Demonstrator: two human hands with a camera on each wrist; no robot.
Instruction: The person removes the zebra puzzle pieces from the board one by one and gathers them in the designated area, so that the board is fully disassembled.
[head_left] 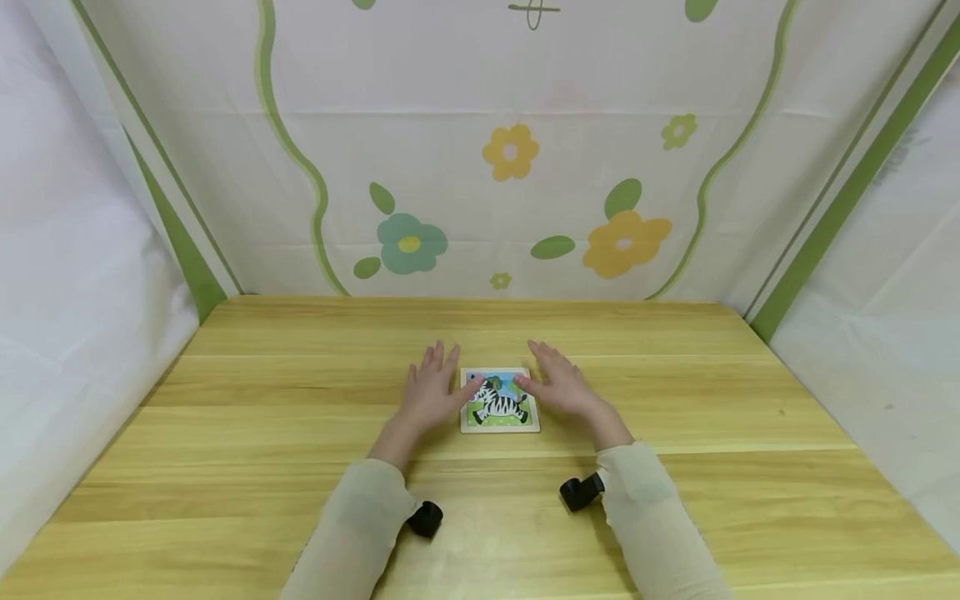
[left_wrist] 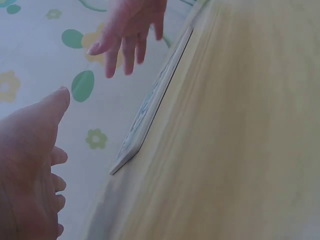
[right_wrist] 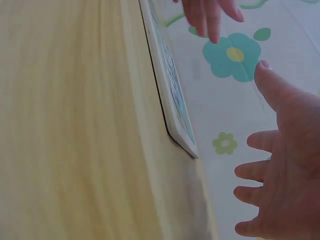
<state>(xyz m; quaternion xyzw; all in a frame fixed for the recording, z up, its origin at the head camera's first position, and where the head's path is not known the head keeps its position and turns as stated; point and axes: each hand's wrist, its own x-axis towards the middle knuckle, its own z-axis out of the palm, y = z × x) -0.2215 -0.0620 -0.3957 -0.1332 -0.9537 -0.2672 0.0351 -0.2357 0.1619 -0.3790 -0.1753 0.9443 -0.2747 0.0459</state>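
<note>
A small square zebra puzzle [head_left: 498, 407] in a pale wooden frame lies flat on the table. My left hand [head_left: 433, 393] hovers at its left side, fingers spread and thumb reaching over the top left of the picture. On the other side my right hand [head_left: 562, 387] mirrors it, its thumb over the upper right. In the left wrist view the puzzle board [left_wrist: 145, 117] shows edge-on, with both hands raised apart from it. The right wrist view also has a gap between the puzzle board [right_wrist: 170, 85] and the fingers. Neither hand holds anything.
The wood-grain table [head_left: 225, 467] runs back to a white curtain [head_left: 465, 75] printed with flowers and leaves. White cloth walls stand at left and right. A black wrist camera [head_left: 426, 519] sits under the left sleeve, another black camera [head_left: 581, 492] by the right one.
</note>
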